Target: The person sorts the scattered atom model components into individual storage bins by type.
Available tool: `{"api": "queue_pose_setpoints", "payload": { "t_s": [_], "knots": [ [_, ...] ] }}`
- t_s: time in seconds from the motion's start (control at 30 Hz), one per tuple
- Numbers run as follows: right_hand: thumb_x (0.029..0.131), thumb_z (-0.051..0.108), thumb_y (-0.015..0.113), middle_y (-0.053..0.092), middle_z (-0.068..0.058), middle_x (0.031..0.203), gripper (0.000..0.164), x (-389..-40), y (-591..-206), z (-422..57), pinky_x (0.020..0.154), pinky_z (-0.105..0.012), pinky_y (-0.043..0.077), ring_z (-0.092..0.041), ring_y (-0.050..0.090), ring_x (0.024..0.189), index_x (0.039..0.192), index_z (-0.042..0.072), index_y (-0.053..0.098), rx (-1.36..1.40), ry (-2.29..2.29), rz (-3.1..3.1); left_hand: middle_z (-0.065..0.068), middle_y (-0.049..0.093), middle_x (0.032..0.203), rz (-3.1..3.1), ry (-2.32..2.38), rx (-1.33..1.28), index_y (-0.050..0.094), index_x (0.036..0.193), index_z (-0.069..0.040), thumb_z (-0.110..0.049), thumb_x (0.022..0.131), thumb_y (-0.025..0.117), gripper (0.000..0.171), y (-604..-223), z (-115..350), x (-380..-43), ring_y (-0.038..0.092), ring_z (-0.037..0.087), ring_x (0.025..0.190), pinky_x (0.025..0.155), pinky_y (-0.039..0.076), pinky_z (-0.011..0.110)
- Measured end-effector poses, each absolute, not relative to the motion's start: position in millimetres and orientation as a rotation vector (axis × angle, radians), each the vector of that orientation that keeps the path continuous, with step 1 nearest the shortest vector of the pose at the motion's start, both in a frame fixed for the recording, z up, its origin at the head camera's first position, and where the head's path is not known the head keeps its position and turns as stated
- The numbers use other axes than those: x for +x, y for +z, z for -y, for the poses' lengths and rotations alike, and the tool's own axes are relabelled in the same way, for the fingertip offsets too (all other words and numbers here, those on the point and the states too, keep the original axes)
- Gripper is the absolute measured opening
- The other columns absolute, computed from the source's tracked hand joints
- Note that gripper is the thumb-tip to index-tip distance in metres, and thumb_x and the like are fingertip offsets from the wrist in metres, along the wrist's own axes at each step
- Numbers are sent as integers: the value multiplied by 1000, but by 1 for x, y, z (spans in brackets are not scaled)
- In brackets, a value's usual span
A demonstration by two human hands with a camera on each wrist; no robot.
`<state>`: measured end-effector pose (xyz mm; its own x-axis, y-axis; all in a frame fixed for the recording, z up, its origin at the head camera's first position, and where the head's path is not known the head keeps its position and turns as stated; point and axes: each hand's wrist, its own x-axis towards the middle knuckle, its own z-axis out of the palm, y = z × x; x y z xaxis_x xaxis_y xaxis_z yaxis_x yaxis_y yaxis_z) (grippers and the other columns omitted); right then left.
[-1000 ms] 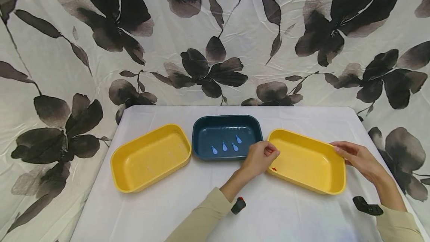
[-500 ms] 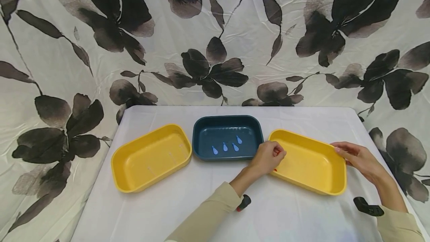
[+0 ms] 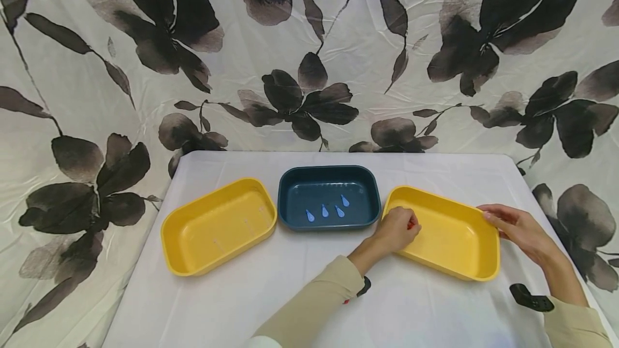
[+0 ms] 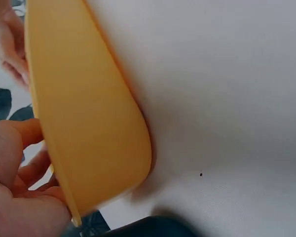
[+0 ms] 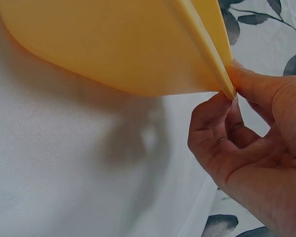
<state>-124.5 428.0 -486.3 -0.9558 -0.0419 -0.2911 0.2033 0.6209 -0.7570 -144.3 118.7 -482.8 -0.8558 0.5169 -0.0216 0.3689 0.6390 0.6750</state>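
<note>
In the head view my left hand (image 3: 397, 229) is over the left end of the right-hand yellow tray (image 3: 450, 232), its fingers curled. A small red piece (image 3: 411, 225) shows between the fingertips; its shape is mostly hidden. The left wrist view has this left hand (image 4: 24, 182) beside the rim of the yellow tray (image 4: 84, 108). At the tray's other end my right hand (image 3: 519, 232) grips the rim. The right wrist view shows the right hand (image 5: 256, 133) pinching the corner of the yellow tray (image 5: 113, 44) between thumb and fingers.
A dark blue tray (image 3: 329, 173) stands in the middle with several light-blue teardrop pieces (image 3: 325, 210) in it. Another yellow tray (image 3: 217, 230) is at the left, with a few tiny pale bits inside. A white cloth (image 3: 309, 283) covers the table.
My left hand has moved to the right, farther over the yellow tray, and now covers the spot where a red piece lay. The right hand has stayed on the rim.
</note>
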Motion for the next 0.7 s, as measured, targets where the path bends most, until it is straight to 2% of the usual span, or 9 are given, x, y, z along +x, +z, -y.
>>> {"api": "queue_pose_setpoints", "payload": {
  "t_s": [0.13, 0.3, 0.5, 0.7],
  "knots": [
    [104, 47, 57, 63, -7, 131, 67, -124, -487, -427, 83, -19, 56, 4, 61, 95, 146, -5, 47, 132, -1256, -2563, -5, 53, 81, -2668, 846, 752, 69, 91, -9, -17, 100, 69, 12, -486, -124, -144, 47, 6, 76, 66, 38, 11],
    [104, 47, 56, 63, -9, 133, 68, -124, -487, -426, 83, -20, 56, 3, 61, 95, 146, -5, 48, 128, -1256, -2566, -5, 60, 86, -2698, 640, 778, 72, 96, -10, -19, 98, 72, 9, -488, -130, -144, 53, 5, 79, 70, 42, 13],
    [104, 47, 57, 63, 1, 129, 68, -123, -487, -426, 83, -21, 56, 4, 60, 95, 146, -5, 48, 135, -1269, -2565, -4, 58, 84, -2666, 508, 763, 70, 92, -13, -19, 96, 74, 8, -486, -135, -144, 52, 6, 77, 67, 42, 14],
    [104, 46, 57, 64, 5, 127, 67, -123, -487, -426, 83, -18, 55, 4, 61, 95, 146, -6, 48, 135, -1282, -2559, -6, 59, 82, -2615, 478, 710, 68, 91, -14, -20, 94, 76, 11, -484, -137, -144, 55, 7, 75, 67, 43, 16]
  ]
}}
